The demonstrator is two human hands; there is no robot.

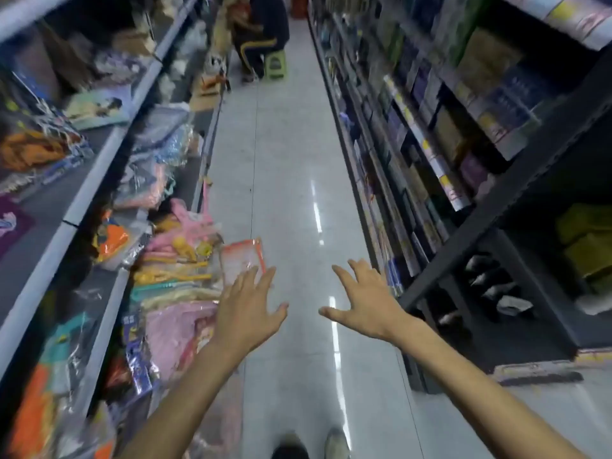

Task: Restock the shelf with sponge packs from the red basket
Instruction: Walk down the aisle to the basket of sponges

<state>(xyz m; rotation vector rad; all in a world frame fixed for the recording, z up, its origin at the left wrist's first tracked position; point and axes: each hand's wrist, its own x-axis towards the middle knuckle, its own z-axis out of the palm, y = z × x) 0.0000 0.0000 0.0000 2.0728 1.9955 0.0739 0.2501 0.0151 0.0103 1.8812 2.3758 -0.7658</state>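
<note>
Head view: left grip (246, 303) and right grip (361, 296) both reach forward over the aisle floor (291, 160), fingers spread and holding nothing. The left fingertips overlap an orange-edged clear pack (241, 256) that juts from the lower left shelf (102, 332); contact cannot be told. The red basket is not identifiable: a red blur (298, 8) at the far end of the aisle may be it, but it is too smeared to confirm. Judgement: no sponge pack is in hand, so fetching from the basket and placing on the shelf both remain.
</note>
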